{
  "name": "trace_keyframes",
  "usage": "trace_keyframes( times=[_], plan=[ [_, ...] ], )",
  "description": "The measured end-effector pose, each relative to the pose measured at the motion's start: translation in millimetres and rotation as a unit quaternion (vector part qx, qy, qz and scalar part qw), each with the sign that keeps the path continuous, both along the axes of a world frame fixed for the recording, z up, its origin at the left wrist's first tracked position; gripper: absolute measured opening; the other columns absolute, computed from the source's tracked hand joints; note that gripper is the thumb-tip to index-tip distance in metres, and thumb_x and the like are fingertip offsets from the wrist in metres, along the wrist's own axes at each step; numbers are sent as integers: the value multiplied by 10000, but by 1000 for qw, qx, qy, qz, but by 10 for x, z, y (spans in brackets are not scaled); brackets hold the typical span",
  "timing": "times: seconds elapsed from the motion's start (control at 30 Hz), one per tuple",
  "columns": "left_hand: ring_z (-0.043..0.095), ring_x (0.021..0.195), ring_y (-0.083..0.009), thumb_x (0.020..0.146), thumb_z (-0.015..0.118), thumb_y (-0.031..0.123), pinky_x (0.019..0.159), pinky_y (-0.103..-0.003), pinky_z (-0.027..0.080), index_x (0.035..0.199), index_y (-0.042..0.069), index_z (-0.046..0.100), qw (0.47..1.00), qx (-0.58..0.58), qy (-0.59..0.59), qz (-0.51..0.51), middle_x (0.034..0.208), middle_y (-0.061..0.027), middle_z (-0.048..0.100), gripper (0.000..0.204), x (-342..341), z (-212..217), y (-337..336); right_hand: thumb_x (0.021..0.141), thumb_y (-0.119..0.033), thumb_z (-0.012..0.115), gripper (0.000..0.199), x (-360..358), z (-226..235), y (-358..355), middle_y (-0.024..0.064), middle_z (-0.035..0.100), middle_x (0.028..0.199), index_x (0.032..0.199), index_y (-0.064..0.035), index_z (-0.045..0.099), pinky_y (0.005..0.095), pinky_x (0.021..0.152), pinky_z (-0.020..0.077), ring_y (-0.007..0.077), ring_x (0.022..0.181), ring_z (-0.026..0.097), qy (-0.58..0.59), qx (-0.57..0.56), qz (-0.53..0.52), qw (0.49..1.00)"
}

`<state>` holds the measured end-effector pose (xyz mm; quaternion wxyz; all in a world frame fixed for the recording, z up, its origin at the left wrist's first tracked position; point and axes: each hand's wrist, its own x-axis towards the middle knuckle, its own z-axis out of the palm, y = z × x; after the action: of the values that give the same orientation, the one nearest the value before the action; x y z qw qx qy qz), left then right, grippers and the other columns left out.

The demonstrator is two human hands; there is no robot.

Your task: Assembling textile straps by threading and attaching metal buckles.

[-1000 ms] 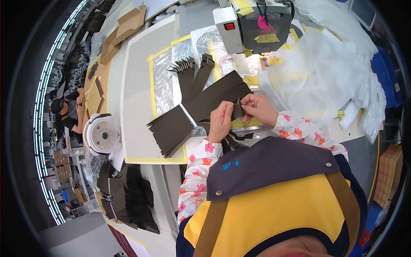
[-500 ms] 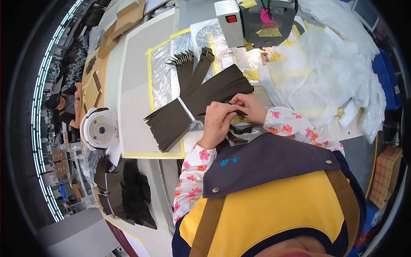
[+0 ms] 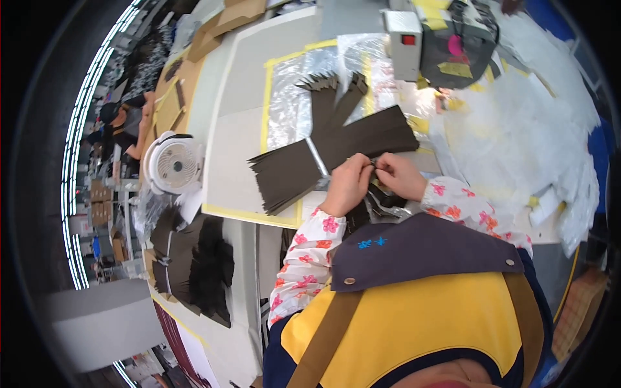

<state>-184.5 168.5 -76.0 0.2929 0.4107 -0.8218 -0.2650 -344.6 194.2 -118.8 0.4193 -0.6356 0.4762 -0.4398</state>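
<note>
My left hand (image 3: 351, 184) and my right hand (image 3: 401, 176) meet close in front of my chest, fingers pinched together. Between the fingertips is a small part of a dark strip (image 3: 373, 164), mostly hidden by the fingers. Just beyond my hands lies a thick bundle of dark brown, fabric-like strips (image 3: 284, 176), with a white band (image 3: 317, 156) around its middle. Two narrower groups of dark strips (image 3: 325, 103) stick out from its far side. More dark strips and clear plastic (image 3: 383, 205) show under my hands, partly covered.
Beyond the strips stands a grey machine (image 3: 453, 55) with a red switch. White plastic sheeting (image 3: 517, 136) is heaped at the right. A white fan (image 3: 173, 165) and another dark bundle (image 3: 187, 258) are at the left. A co-worker (image 3: 126, 123) sits farther left.
The view has shifted, so the table's things appear farther right. My fingertips have drawn closer together, and less of the dark strip shows between them.
</note>
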Motion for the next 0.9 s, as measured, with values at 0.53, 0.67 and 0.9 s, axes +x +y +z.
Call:
trace_keyframes(
  times=[0.53,0.67,0.9],
  plan=[
    [515,658,-265,741,611,207,631,-366,371,625,52,599,957,-71,-188,-207,593,-76,535,194,-333,29,72,804,-50,556,68,-1194,409,905,8,508,639,819,-24,495,213,511,421,66,557,495,-113,153,-162,968],
    [533,563,-294,754,597,241,544,-380,401,585,50,579,908,24,-310,-280,597,-96,562,256,-98,-12,183,760,-58,584,85,-1808,433,1517,33,522,647,765,-19,509,255,532,429,110,572,514,100,60,-345,931],
    [555,681,-302,746,602,151,620,-376,445,791,37,579,971,29,-154,-179,759,-120,570,125,-464,93,238,710,-75,587,131,-1795,199,1703,81,523,743,797,-58,490,367,606,421,258,688,533,349,32,-220,910]
  ],
)
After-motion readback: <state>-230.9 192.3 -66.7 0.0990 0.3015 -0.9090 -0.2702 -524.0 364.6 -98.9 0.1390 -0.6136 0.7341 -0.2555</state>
